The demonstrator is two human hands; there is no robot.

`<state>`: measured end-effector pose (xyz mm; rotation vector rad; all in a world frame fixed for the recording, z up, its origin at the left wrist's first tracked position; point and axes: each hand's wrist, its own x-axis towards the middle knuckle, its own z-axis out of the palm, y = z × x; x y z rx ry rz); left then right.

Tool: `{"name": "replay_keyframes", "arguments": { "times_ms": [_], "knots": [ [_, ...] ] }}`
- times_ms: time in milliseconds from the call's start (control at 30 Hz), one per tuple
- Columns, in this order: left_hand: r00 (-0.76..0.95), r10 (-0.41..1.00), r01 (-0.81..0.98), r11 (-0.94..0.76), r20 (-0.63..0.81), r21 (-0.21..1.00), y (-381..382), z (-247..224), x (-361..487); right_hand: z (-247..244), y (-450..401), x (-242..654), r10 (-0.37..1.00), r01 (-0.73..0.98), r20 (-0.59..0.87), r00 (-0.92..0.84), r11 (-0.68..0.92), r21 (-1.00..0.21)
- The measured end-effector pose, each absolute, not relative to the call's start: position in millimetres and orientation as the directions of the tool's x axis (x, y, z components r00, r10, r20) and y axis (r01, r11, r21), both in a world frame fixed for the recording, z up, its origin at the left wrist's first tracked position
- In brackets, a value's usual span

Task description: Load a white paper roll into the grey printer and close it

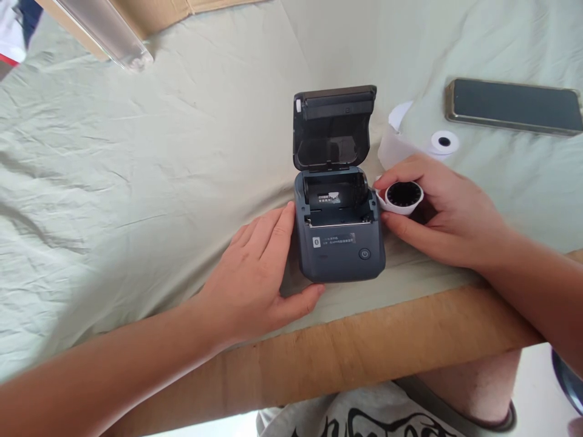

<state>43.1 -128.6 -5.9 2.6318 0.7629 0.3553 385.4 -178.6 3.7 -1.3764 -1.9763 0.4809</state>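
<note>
A dark blue-grey portable label printer (339,252) sits on the cloth with its lid (332,136) raised. Its paper bay (336,194) holds no roll. My left hand (255,273) lies with fingers stretched along the printer's left side, the thumb touching its front lower corner. At the printer's right side, my right hand (446,212) pinches a white paper roll (403,209) with a dark core between thumb and fingers. The roll's loose end points toward the printer. Behind that hand lies a smaller white roll (449,144) with a strip of paper (396,142) unwound from it.
A smartphone (514,106) lies at the back right. At the back left are a clear plastic piece (113,36) and cardboard (164,15). A wrinkled light cloth (136,152) covers the table, whose wooden front edge (364,340) runs just before my body.
</note>
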Motion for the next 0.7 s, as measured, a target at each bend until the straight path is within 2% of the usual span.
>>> {"name": "replay_keyframes", "arguments": {
  "times_ms": [233, 400, 600, 700],
  "knots": [
    [0.819, 0.56, 0.465, -0.777, 0.128, 0.424, -127.8, -4.4, 42.0, 2.1, -179.5, 384.8, 0.922, 0.704, 0.319, -0.22, 0.376, -0.603],
    [0.814, 0.561, 0.467, -0.785, 0.147, 0.406, -130.6, -8.4, 43.5, -4.3, -178.2, 392.6, 0.854, 0.704, 0.463, -0.237, 0.479, -0.524],
    [0.743, 0.633, 0.522, -0.752, 0.219, 0.402, -137.1, -18.8, 48.7, -2.8, -179.7, 399.1, 0.855, 0.6, 0.472, -0.215, 0.497, -0.627],
    [0.787, 0.592, 0.499, -0.778, 0.177, 0.383, -134.6, -13.3, 47.3, 0.8, -181.0, 401.8, 0.859, 0.667, 0.468, -0.208, 0.474, -0.574]
  ]
}}
